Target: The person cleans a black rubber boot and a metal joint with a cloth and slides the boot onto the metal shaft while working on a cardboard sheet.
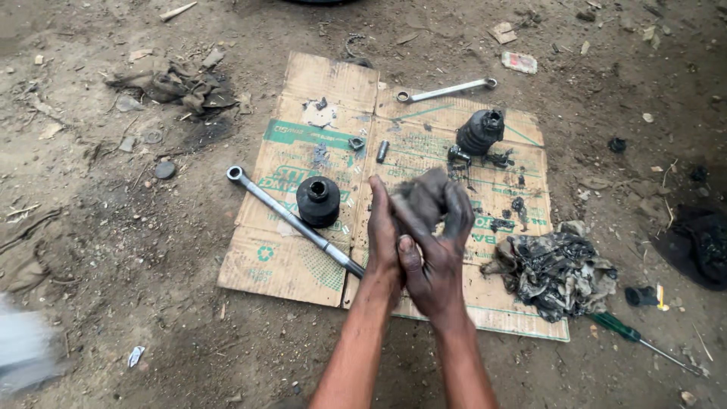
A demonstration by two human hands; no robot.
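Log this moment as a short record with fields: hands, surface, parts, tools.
hands: left hand and right hand pressed together around a dirty rag
surface: flattened cardboard on dirt ground
parts: black rubber boot left of the hands; second boot farther back
tools: long wrench, ring spanner, green screwdriver
other: greasy cloth heap at right

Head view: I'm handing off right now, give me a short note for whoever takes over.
Left hand and right hand are pressed together around a dark greasy rag, above the cardboard sheet.
On the cardboard: a black rubber boot, a second boot, a long wrench, a ring spanner, small metal parts.
A greasy rag pile lies at the right edge; a green-handled screwdriver lies on the dirt.
Done: parts laid out loose. Left: cannot tell from this view.
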